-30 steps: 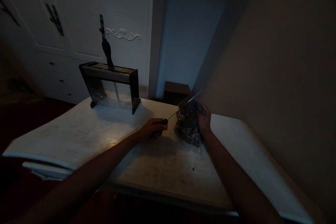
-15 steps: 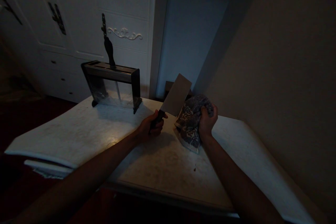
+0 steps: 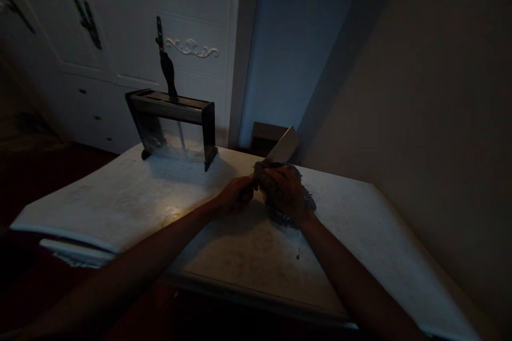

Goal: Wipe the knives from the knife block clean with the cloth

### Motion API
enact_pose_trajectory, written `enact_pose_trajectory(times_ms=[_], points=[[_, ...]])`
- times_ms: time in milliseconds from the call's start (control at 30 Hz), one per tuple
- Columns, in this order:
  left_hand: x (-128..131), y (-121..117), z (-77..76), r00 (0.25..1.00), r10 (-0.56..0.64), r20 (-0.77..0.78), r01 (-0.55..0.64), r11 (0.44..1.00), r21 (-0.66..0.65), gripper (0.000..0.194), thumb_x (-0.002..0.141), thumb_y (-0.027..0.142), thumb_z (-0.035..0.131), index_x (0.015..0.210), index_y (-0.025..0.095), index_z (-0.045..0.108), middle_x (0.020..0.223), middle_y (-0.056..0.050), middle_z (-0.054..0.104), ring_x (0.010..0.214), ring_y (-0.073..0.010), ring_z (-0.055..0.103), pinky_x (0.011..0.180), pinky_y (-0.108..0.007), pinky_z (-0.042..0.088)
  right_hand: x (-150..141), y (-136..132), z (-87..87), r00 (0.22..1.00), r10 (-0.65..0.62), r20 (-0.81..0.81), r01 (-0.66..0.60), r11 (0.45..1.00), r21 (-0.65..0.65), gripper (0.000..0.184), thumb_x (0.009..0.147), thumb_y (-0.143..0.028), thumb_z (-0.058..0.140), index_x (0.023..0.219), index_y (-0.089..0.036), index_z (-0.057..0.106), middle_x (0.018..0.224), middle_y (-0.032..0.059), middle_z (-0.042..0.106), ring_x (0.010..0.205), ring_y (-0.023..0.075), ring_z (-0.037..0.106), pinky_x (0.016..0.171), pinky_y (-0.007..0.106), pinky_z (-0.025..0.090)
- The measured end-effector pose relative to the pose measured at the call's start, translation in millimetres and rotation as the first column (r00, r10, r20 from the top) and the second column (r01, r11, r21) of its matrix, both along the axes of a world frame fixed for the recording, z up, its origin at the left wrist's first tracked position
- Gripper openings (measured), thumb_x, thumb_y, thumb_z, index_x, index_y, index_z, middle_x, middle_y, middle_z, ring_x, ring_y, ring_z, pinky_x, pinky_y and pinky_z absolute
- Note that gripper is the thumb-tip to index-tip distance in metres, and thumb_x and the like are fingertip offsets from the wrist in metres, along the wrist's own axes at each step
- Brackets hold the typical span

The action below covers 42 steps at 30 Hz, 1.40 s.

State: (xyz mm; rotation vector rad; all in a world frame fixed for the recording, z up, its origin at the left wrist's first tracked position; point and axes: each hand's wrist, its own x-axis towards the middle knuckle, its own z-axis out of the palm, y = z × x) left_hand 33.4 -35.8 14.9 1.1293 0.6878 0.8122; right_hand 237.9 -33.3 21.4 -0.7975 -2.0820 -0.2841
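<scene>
My left hand (image 3: 238,194) is closed round the dark handle of a cleaver (image 3: 285,146), whose broad blade points up and to the right. Gathered in my right hand (image 3: 288,192) is a dark patterned cloth (image 3: 310,202), which wraps over the lower part of the blade near the handle. The cloth and my fingers hide that part of the blade. Both hands are close together above the white tabletop (image 3: 224,256).
A knife block (image 3: 172,104) with clear sides stands at the back left, one black-handled tool (image 3: 168,72) upright in it. Behind are white cabinets (image 3: 192,5); a wall (image 3: 432,90) rises on the right. A small dark speck (image 3: 297,257) lies near the front.
My right hand has moved left with the cloth and now presses it over the blade near the handle. The cleaver has turned so that less of its face shows.
</scene>
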Motion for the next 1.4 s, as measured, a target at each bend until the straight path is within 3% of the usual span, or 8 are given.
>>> enact_pose_trajectory(times_ms=[133,433,700,900,1133,1400], points=[[2.2,-1.1,1.2,0.996,0.003,-0.086,0.004,0.997,0.077,0.056,0.080,0.071,0.052,0.085,0.015,0.052,0.049,0.007,0.035,0.031,-0.0057,0.027,0.028,-0.019,0.019,3.0,0.5,1.7,0.994,-0.067,-0.091,0.069,0.998,0.015,0.037,0.089,-0.031,0.061,0.126,-0.025,0.060,0.105,0.0099,0.062,0.093,0.0263,0.060,0.078,0.040,0.051],[-1.0,-2.9,9.8,0.985,-0.105,-0.134,0.107,0.994,0.012,0.051,0.083,0.066,0.052,0.086,0.015,0.053,0.051,0.008,0.032,0.033,-0.0049,0.025,0.030,-0.018,0.016,23.8,13.0,8.8,0.905,-0.241,-0.350,0.249,0.968,-0.021,0.033,0.091,-0.030,0.056,0.122,-0.020,0.062,0.106,0.0103,0.061,0.100,0.0265,0.059,0.088,0.040,0.049],[-0.9,-1.5,7.3,0.980,-0.121,-0.157,0.126,0.992,0.019,0.050,0.076,0.064,0.064,0.086,0.016,0.050,0.052,0.010,0.031,0.034,-0.0039,0.025,0.029,-0.017,0.018,47.0,30.3,10.9,0.751,-0.381,-0.539,0.402,0.912,-0.085,0.032,0.085,-0.034,0.057,0.109,-0.016,0.068,0.100,0.0100,0.063,0.095,0.0251,0.058,0.090,0.040,0.046],[-0.3,-3.9,7.9,0.980,-0.095,-0.175,0.106,0.993,0.052,0.045,0.075,0.055,0.069,0.086,0.017,0.048,0.053,0.009,0.035,0.034,-0.0036,0.028,0.029,-0.016,0.021,65.4,39.9,8.9,0.624,-0.493,-0.606,0.443,0.862,-0.246,0.035,0.078,-0.040,0.056,0.096,-0.013,0.071,0.092,0.0105,0.067,0.086,0.0253,0.059,0.086,0.040,0.046],[-1.8,-3.8,10.6,0.997,-0.044,-0.069,0.041,0.998,-0.053,0.043,0.074,0.048,0.073,0.085,0.019,0.044,0.051,0.011,0.032,0.034,-0.0032,0.023,0.029,-0.016,0.017,68.6,43.0,5.1,0.675,-0.522,-0.521,0.384,0.852,-0.357,0.035,0.079,-0.044,0.056,0.092,-0.016,0.072,0.086,0.0075,0.067,0.079,0.0247,0.060,0.079,0.037,0.046],[-3.6,0.9,9.2,0.997,0.003,0.079,0.009,0.990,-0.142,0.034,0.080,0.044,0.070,0.085,0.019,0.047,0.051,0.011,0.030,0.033,-0.0033,0.020,0.029,-0.015,0.016,59.9,38.4,6.4,0.795,-0.458,-0.398,0.366,0.885,-0.289,0.033,0.080,-0.042,0.058,0.097,-0.018,0.073,0.090,0.0077,0.068,0.085,0.0263,0.062,0.082,0.039,0.047]])
